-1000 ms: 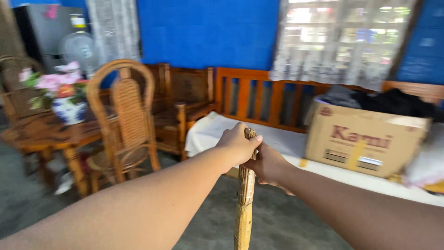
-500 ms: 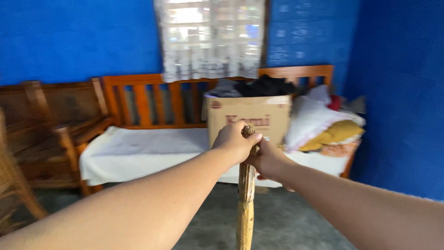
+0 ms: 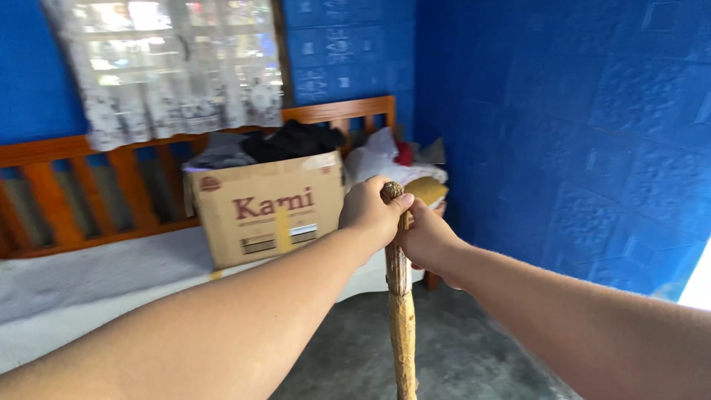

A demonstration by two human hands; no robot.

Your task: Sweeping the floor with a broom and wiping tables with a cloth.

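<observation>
- A woven stick handle point(image 3: 401, 318) is gripped near its top by both hands and is held upright in front of the body, over the grey floor point(image 3: 474, 348).
- The left hand point(image 3: 370, 215) is closed tightly around the very top of the handle, with the thumb laid over its end.
- The right hand point(image 3: 428, 241) is wrapped around the handle just below, touching the left hand.
- The lower end of the handle is cut off by the bottom of the picture, so what it carries cannot be told.
- A firm two-handed hold like this is judged best kept with the hands stacked and the wrists straight, so the stick is steered without twisting.
- Care is advised near the cardboard box point(image 3: 266, 211) on the daybed point(image 3: 89, 274) and the blue wall point(image 3: 563, 133) close by.
</observation>
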